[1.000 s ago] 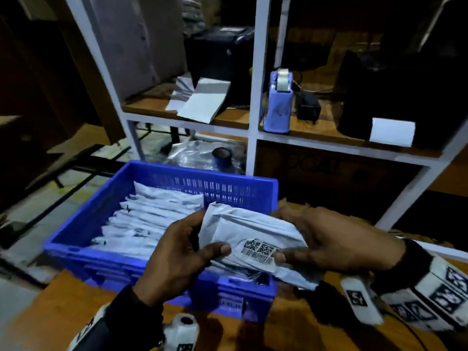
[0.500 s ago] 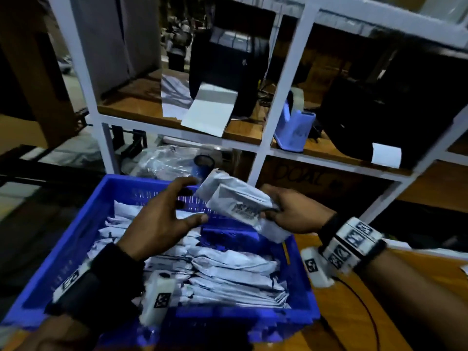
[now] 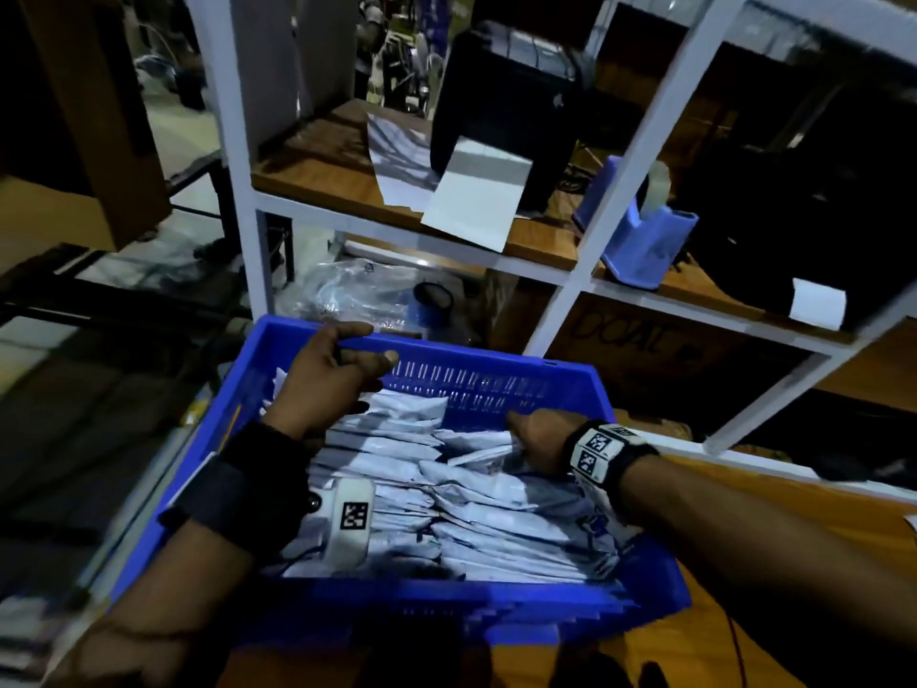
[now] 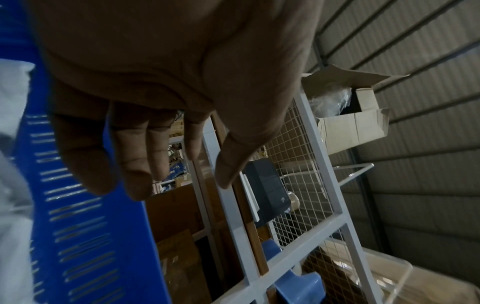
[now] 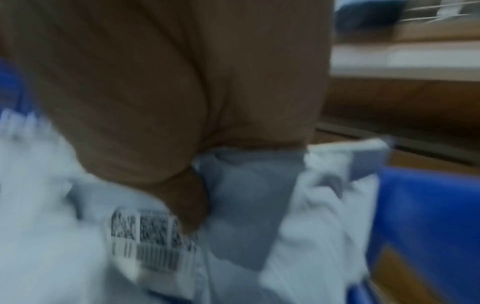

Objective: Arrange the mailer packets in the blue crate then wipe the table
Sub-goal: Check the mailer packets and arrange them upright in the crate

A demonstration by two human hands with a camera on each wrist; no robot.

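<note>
A blue crate is seen on a wooden table, filling the middle of the head view. It is packed with white packets laid in overlapping rows from 12 o'clock to 6 o'clock.

The left hand is held over the crate's 11 o'clock corner, above the packets near the slotted far wall. Its fingers are seen in the left wrist view to be loosely spread and only slightly bent, with nothing held between them; the thumb is set apart from them. Whether the heel of the hand touches the packets below cannot be told.

The right hand is pressed down among the packets at about 2 o'clock in the crate, close to its right wall. In the blurred right wrist view a packet with a barcode label is seen under the hand, with the thumb pushed into its folds. The other fingers are hidden, so it cannot be told whether the packet is gripped or merely pressed.

Behind the crate, at 12 o'clock, a white shelf frame is seen. A black printer with paper hanging from it is placed on the shelf, and a blue tape dispenser is set at 1 o'clock.
</note>
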